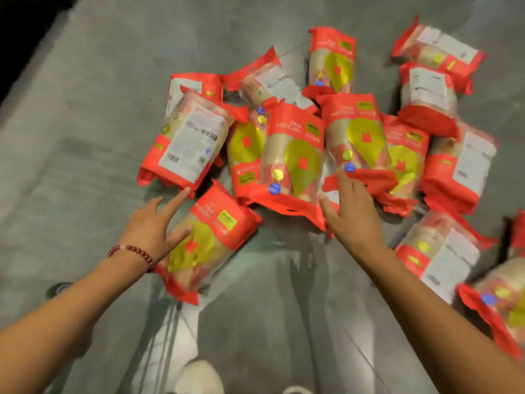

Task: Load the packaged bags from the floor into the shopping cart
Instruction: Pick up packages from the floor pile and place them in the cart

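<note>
Head view: one frame, looking down at the floor past two bare forearms.
Stock: red packaged bags in a loose heap on the grey floor, some face up with a yellow panel, some label side up; many overlap or touch, and a few lie apart toward the upper right and right edge.
Cart: not in view.
Progress: judged early or mid-load; more than a dozen bags lie on the floor, none is lifted, and how many are already loaded cannot be told.
Left hand: reaching forward, fingers straight and spread, holding nothing; the forefinger tip reaches the lower corner of the label-up bag, other fingers rest on the nearest bag. Red bead bracelet on the wrist.
Right hand: stretched out palm down, fingers relaxed and spread, grasping nothing; fingertips touch the bottom edge of a face-up bag in the middle of the heap.
Also present: pale shoes at the bottom edge.
</note>
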{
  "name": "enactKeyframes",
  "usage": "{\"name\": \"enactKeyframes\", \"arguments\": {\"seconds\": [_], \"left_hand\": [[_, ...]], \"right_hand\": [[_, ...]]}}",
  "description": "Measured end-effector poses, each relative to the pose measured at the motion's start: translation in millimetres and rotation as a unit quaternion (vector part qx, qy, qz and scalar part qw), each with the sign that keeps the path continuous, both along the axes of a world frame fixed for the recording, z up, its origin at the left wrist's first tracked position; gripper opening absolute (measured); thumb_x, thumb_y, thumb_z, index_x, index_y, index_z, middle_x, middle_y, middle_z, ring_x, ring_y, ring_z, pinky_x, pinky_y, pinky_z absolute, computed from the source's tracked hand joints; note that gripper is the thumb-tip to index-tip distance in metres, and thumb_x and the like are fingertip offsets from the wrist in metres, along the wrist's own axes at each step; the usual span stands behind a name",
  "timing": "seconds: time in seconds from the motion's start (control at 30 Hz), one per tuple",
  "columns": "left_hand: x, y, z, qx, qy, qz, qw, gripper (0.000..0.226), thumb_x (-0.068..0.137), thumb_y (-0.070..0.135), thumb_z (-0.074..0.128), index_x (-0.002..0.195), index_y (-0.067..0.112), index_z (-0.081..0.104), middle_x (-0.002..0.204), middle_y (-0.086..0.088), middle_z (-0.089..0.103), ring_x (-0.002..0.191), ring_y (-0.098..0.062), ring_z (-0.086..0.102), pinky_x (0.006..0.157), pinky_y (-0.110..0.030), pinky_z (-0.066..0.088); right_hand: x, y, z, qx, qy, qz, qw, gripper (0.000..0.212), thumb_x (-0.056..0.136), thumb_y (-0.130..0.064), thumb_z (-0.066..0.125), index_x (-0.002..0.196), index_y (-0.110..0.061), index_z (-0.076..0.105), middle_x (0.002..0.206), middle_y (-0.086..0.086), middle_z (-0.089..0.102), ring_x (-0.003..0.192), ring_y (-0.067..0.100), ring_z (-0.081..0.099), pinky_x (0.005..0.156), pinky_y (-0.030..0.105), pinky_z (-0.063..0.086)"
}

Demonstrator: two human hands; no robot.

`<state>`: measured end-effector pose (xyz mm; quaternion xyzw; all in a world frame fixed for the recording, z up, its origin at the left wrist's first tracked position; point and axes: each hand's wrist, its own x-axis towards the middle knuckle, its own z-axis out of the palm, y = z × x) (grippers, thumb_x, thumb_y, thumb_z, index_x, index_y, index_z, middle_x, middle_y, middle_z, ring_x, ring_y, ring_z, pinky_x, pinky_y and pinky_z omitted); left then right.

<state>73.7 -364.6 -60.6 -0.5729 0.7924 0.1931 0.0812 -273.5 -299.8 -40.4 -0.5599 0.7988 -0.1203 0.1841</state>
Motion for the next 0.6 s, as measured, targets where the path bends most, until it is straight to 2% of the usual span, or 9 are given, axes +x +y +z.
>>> {"name": "enactKeyframes", "arguments": {"seconds": [0.07,0.13,0.2,0.27,0.37,0.5,0.6], "left_hand": [[6.4,-14.7,-38.1,0.029,0.015,-0.002,0.999,0.076,0.075,0.063,0.048,0.139,0.054,0.009,0.121,-0.031,0.05,0.114,-0.043,0.051,0.093,-0.05,0.045],[11.3,-28.4,-68.6,0.062,0.012,-0.02,0.998,0.077,0.064,0.081,0.034,0.124,0.072,-0.012,0.11,-0.021,0.052,0.103,-0.037,0.055,0.088,-0.042,0.047],[12.5,-33.5,-92.2,0.095,0.002,-0.039,0.995,0.082,0.047,0.098,0.019,0.113,0.077,-0.024,0.095,-0.011,0.051,0.088,-0.03,0.056,0.081,-0.037,0.046],[10.9,-33.2,-111.3,0.116,0.006,-0.045,0.992,0.086,0.038,0.102,0.013,0.112,0.077,-0.025,0.092,-0.008,0.048,0.085,-0.026,0.054,0.08,-0.033,0.045],[14.4,-27.7,-130.6,0.133,0.06,-0.013,0.989,0.092,0.041,0.101,0.025,0.119,0.076,-0.016,0.101,-0.01,0.05,0.092,-0.027,0.056,0.086,-0.035,0.046],[15.3,-24.1,-137.0,0.137,0.094,0.023,0.986,0.094,0.039,0.096,0.037,0.115,0.079,-0.017,0.115,-0.015,0.057,0.105,-0.03,0.056,0.091,-0.034,0.044],[15.7,-25.4,-137.5,0.144,0.127,0.028,0.981,0.094,0.042,0.093,0.041,0.118,0.078,-0.012,0.123,-0.01,0.059,0.109,-0.026,0.056,0.092,-0.03,0.043]], "right_hand": [[-5.8,-23.4,-37.3,-0.011,-0.02,0.001,1.0,0.077,0.083,-0.057,0.029,0.14,-0.007,0.039,0.125,0.022,0.054,0.114,0.042,0.05,0.094,0.05,0.042],[-12.8,-47.1,-67.9,-0.022,-0.041,0.008,0.999,0.075,0.085,-0.061,0.03,0.144,-0.015,0.036,0.132,0.018,0.052,0.121,0.04,0.048,0.097,0.05,0.041],[-15.7,-64.3,-91.2,-0.026,-0.047,0.002,0.999,0.074,0.086,-0.064,0.029,0.144,-0.018,0.034,0.136,0.017,0.05,0.124,0.038,0.046,0.099,0.049,0.04],[-11.9,-69.6,-105.7,-0.021,-0.057,-0.027,0.998,0.077,0.088,-0.064,0.033,0.147,-0.015,0.028,0.141,0.022,0.043,0.127,0.041,0.042,0.103,0.05,0.037],[-6.6,-72.3,-115.0,-0.008,-0.078,-0.061,0.995,0.078,0.092,-0.057,0.041,0.151,-0.012,0.018,0.148,0.024,0.033,0.133,0.042,0.036,0.107,0.05,0.033],[-7.1,-86.5,-111.3,0.015,-0.164,-0.12,0.979,0.091,0.081,-0.072,0.044,0.148,-0.013,0.024,0.149,0.021,0.034,0.136,0.036,0.034,0.109,0.044,0.03],[-6.9,-92.7,-112.4,0.001,-0.216,-0.141,0.966,0.101,0.066,-0.084,0.048,0.143,-0.019,0.036,0.143,0.014,0.044,0.134,0.03,0.04,0.111,0.045,0.033]]}}
